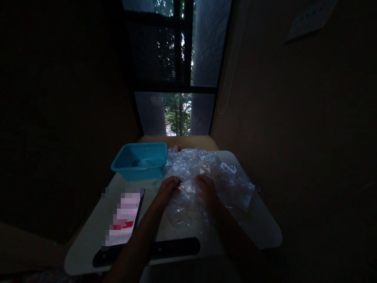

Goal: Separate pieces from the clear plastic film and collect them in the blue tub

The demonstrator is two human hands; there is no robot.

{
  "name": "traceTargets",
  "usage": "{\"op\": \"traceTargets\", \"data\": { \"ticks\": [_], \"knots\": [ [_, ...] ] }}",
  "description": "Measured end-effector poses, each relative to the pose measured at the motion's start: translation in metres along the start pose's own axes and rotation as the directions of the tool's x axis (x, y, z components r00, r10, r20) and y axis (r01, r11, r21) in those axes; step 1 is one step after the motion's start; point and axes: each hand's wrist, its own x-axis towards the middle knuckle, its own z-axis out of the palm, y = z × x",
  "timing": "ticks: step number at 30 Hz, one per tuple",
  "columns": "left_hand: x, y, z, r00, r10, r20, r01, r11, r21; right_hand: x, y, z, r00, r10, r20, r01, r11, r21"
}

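A loose heap of crumpled clear plastic bags (188,165) spreads over the right half of a small white table (265,228). My left hand (170,184) is closed on the near left part of the plastic, fingers curled toward the middle. Opposite it, my right hand (206,184) grips the plastic too, its fingertips pointing left. A short stretch of plastic lies between the two hands. Whether anything is inside the plastic cannot be made out in the dim light.
At the back left stands a blue plastic basin (138,173). A lit tablet or phone (126,216) lies at the left, beside my left forearm. A dark slot or bar (176,247) runs along the table's near edge. Walls flank both sides, with a window (176,114) beyond.
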Motion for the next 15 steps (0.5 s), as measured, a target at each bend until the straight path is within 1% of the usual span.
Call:
{"op": "traceTargets", "data": {
  "ticks": [3,5,6,8,11,13,15],
  "knots": [
    [-0.0031,0.0042,0.0049,0.998,-0.056,0.019,0.053,0.992,0.118,0.0003,0.0011,0.0039,1.000,-0.010,0.008,0.010,1.000,0.011],
    [-0.0044,0.0055,0.0060,0.997,-0.052,0.059,0.039,0.979,0.202,0.0001,-0.0004,0.0052,1.000,-0.014,-0.004,0.014,1.000,0.019],
    [-0.0046,0.0056,0.0056,0.996,-0.044,0.076,0.026,0.976,0.217,-0.0001,-0.0017,0.0051,1.000,-0.017,-0.013,0.017,1.000,0.017],
    [-0.0044,0.0045,0.0036,0.996,-0.033,0.081,0.016,0.979,0.204,-0.0006,-0.0047,0.0040,0.999,-0.042,-0.025,0.042,0.999,0.002],
    [-0.0029,0.0017,-0.0001,0.998,-0.042,0.036,0.036,0.988,0.148,-0.0018,-0.0075,0.0020,0.997,-0.082,-0.012,0.082,0.997,-0.008],
    [-0.0018,0.0000,-0.0015,0.999,-0.042,0.008,0.041,0.994,0.104,-0.0029,-0.0073,0.0020,0.996,-0.091,0.010,0.091,0.996,-0.002],
    [-0.0010,-0.0011,-0.0019,0.999,-0.035,0.005,0.035,0.998,0.055,-0.0036,-0.0056,0.0035,0.993,-0.113,0.041,0.114,0.993,-0.007]
  ]
}}
